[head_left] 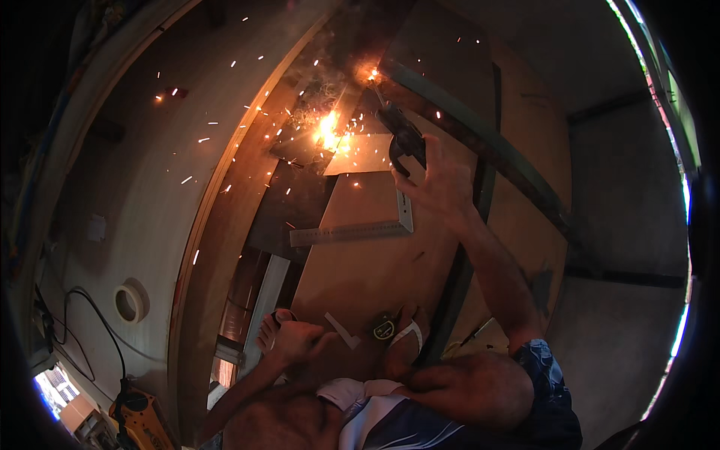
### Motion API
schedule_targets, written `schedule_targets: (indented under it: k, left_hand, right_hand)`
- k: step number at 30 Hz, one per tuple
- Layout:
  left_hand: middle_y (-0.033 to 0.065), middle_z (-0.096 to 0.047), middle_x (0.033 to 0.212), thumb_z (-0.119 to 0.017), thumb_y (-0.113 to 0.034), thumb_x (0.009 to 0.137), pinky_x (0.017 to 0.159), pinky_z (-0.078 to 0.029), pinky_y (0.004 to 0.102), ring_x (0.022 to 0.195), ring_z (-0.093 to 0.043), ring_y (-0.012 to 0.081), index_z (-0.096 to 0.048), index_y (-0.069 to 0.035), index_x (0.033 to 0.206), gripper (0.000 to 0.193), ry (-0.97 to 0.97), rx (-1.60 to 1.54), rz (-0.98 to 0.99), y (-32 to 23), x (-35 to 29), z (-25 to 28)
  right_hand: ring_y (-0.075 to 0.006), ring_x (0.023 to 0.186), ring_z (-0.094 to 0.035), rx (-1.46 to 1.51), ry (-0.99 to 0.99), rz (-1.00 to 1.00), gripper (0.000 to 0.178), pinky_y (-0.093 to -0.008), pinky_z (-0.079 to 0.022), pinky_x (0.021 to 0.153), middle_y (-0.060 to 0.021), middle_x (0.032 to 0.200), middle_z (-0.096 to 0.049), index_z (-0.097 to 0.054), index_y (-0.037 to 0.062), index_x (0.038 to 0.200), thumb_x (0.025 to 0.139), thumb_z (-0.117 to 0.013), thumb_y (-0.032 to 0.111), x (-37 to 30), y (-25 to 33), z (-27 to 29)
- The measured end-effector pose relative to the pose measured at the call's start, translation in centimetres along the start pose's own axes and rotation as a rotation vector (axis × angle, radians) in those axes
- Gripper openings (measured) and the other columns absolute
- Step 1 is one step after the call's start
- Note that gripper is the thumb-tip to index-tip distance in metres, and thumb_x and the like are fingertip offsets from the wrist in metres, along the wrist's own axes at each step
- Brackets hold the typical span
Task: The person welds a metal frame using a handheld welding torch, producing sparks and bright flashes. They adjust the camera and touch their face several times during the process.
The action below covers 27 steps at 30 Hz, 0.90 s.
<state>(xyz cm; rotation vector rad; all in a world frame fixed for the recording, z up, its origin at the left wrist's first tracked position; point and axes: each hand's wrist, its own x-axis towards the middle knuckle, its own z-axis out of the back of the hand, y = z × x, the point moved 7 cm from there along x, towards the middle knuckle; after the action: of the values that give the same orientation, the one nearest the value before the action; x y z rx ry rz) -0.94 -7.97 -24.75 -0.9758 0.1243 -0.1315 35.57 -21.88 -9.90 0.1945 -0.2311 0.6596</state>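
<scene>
My right hand [442, 180] grips a dark welding electrode holder [405, 136], and a thin rod runs from its tip. Bright sparks [373, 73] burst where the rod meets the far end of a long dark-green metal bar [480, 139]. A larger glow [328, 133] throws sparks and smoke lower to the left. Below the holder a metal try square [352, 233] lies on a brown board [360, 262]. My left hand [298, 341] is low beside my foot, its thumb side to the right; its fingers are partly hidden in shadow.
A tape measure [384, 328] lies by my other foot in a white-strapped sandal. At left, a roll of tape [131, 301] sits on a pale panel [161, 240] near a black cable [105, 330] and an orange tool [142, 420]. A dark wall stands to the right.
</scene>
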Motion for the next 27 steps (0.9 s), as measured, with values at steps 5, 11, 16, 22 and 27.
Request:
schedule_targets:
  k: [5,11,16,22,27]
  left_hand:
    - [0.0139,-0.063,0.061,-0.076,-0.036,0.099,0.058,-0.051,0.0455,0.057,-0.066,0.0345,-0.062,-0.006,0.064,0.048,0.006,0.001,0.007,0.0,0.0,0.1]
    - [0.0126,-0.061,0.057,-0.077,-0.036,0.098,0.054,-0.049,0.0442,0.053,-0.064,0.0331,-0.064,-0.006,0.063,0.048,-0.042,0.003,-0.001,-0.1,-0.1,0.4]
    - [0.0118,-0.058,0.055,-0.077,-0.036,0.098,0.051,-0.047,0.0431,0.049,-0.061,0.0317,-0.062,-0.007,0.060,0.050,-0.049,0.013,-0.008,0.1,-0.1,0.1]
    - [0.0115,-0.057,0.053,-0.077,-0.036,0.098,0.050,-0.046,0.0428,0.048,-0.059,0.0315,-0.062,-0.007,0.059,0.050,-0.068,0.019,-0.023,-0.3,0.0,0.4]
    - [0.0117,-0.057,0.054,-0.077,-0.036,0.098,0.050,-0.046,0.0426,0.048,-0.059,0.0315,-0.061,-0.007,0.059,0.051,-0.079,-0.001,-0.028,0.1,-0.3,0.0]
  right_hand:
    - [-0.0380,0.080,-0.076,-0.006,-0.013,-0.008,0.075,-0.0499,-0.060,0.063,-0.0180,0.098,-0.075,-0.054,0.0016,0.133,0.082,-0.086,0.047,0.3,0.2,0.8]
    - [-0.0395,0.078,-0.076,0.014,0.012,-0.038,0.076,-0.0512,-0.060,0.065,-0.0200,0.100,-0.075,-0.052,0.0013,0.134,0.083,-0.085,0.047,0.7,0.2,0.7]
    - [-0.0403,0.078,-0.076,0.008,0.018,-0.025,0.076,-0.0504,-0.060,0.066,-0.0205,0.100,-0.075,-0.051,0.0013,0.135,0.083,-0.086,0.045,0.8,0.3,0.6]
    - [-0.0411,0.079,-0.076,0.002,0.013,-0.012,0.077,-0.0499,-0.060,0.065,-0.0204,0.100,-0.075,-0.051,0.0013,0.135,0.082,-0.086,0.045,0.9,0.3,0.6]
    - [-0.0406,0.082,-0.077,-0.022,0.030,-0.020,0.077,-0.0497,-0.060,0.067,-0.0210,0.100,-0.075,-0.051,0.0009,0.134,0.082,-0.086,0.046,1.0,0.2,0.5]
